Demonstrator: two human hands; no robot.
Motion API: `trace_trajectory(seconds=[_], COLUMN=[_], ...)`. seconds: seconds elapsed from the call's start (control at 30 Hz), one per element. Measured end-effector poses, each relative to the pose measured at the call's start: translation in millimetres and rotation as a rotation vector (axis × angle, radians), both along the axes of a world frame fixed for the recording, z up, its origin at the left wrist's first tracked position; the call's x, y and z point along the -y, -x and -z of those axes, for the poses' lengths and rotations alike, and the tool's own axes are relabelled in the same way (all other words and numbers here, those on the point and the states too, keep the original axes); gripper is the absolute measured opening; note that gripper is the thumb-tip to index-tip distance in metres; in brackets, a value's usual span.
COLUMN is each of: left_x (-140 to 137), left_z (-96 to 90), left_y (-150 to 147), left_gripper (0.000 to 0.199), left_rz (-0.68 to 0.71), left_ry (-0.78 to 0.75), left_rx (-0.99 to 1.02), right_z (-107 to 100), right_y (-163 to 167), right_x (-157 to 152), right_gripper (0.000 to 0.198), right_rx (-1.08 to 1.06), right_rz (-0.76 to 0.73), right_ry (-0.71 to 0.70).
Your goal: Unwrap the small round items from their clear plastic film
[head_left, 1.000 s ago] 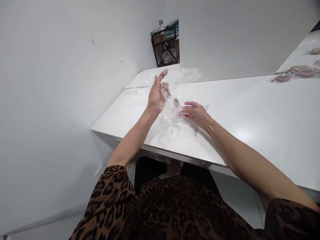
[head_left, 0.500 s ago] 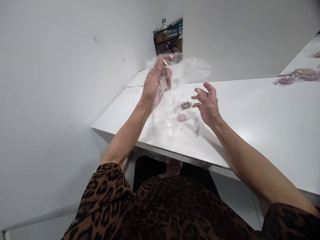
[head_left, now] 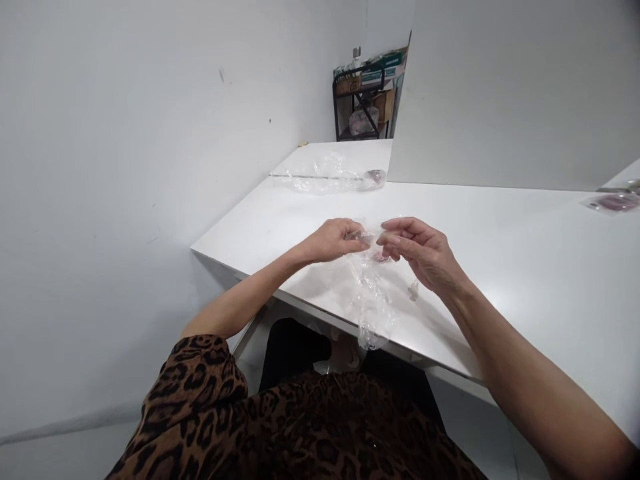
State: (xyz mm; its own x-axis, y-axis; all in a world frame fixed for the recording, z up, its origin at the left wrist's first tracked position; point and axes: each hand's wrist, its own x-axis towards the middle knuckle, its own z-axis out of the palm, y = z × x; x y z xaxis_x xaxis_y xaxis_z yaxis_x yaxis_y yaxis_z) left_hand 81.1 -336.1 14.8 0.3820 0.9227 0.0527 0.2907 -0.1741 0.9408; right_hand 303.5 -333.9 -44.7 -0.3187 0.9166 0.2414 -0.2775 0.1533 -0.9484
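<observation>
My left hand has its fingers closed on a crumpled clear plastic bag, which trails down over the table's front edge. A small brownish-grey thing shows through the film at its fingertips, too covered to name. Facing it, my right hand has curled fingers and its thumb at the upper part of the same bag. Just under the right fingertips lies a small pink round piece, partly hidden. A second clear plastic bag rests farther back, with a dark pinkish round piece at its right end.
The white table meets a wall at the left and an upright white panel at the back. Small flat scraps lie near my right wrist. Clear packets sit at the far right. Behind stands a black rack with boxes.
The bag lifted in my left hand now lies at the back left. My left hand has come down to another bag, and my right hand has closed in beside it. The view has shifted slightly.
</observation>
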Motion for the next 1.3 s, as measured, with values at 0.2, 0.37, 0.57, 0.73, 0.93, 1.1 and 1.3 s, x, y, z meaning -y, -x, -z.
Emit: trace_trajectory(seconds=[0.2,0.37,0.57,0.73,0.93,1.1,1.3], left_x=[-102.8,-192.2,-223.6,-237.9,-263.2,-244.6,-217.7], left_z=[-17.4,-47.1,8.1,77.5,103.8,111.1,101.4], left_y=[55.4,96.1,44.0,-37.5,-62.1,-45.2,-41.2], left_gripper=[0.031,0.034,0.016,0.040,0.061,0.050,0.041], left_rz=[-0.687,-0.868,-0.977,-0.598,-0.401,-0.368,-0.259], left_ry=[0.168,0.047,-0.247,-0.278,-0.366,-0.402,-0.394], left_rx=[0.519,0.719,0.412,-0.243,-0.896,-0.894,-0.925], right_z=[6.0,3.3,3.9,2.4,0.8,8.9,26.8], right_y=[-4.5,-5.5,-5.3,-1.4,-5.8,-19.1,-25.2], right_x=[-6.2,-5.1,-0.4,4.1,-5.6,-25.0,-43.3], right_gripper=[0.024,0.022,0.023,0.024,0.023,0.014,0.017], right_rx=[0.008,0.043,0.113,0.112,0.107,0.180,0.250], right_rz=[0.087,0.094,0.062,0.022,0.118,0.378,0.455], right_ry=[0.079,0.108,0.104,0.113,0.118,0.091,0.111])
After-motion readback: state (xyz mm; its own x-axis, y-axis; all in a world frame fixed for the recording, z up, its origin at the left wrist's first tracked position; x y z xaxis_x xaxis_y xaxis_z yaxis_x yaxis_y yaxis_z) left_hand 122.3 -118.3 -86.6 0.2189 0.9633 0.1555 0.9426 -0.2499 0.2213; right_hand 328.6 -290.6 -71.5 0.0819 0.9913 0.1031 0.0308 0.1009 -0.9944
